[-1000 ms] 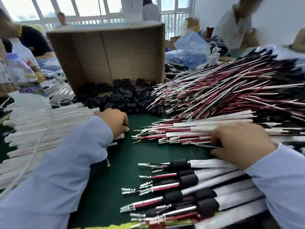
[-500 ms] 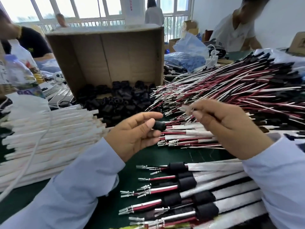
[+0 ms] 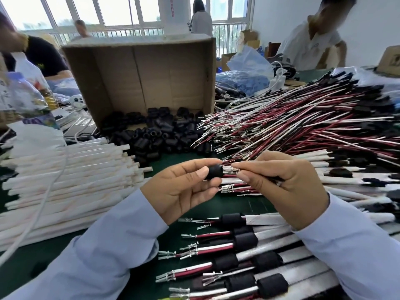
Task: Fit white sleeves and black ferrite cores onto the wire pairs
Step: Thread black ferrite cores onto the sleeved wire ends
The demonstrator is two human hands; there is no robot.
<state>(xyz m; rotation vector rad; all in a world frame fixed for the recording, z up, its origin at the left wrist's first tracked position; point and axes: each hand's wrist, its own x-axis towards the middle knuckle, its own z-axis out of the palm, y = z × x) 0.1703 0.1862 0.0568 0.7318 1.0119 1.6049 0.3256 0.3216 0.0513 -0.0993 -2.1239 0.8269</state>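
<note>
- The left hand pinches a small black cylindrical ferrite core between thumb and forefinger, with its other fingers curled loosely beneath.
- The right hand pinches the metal-tipped end of a red-and-white wire pair between thumb and forefinger. The terminals meet the core's right-hand face, but it is not possible to tell whether they have entered the bore.
- Both hands are raised close together above the dark green worktop, at the middle of the view.
- Just below them lies a row of finished wire pairs with white sleeves and black cores, their terminals pointing left.
- To the left sits a stack of loose white tubular sleeves.
- Beyond the hands, a heap of loose black ferrite cores spills from a brown cardboard box lying on its side.
- To the right spreads a large heap of bare red-and-white wire pairs.
- Nearer the right hand lie sleeved wire pairs without cores.
</note>
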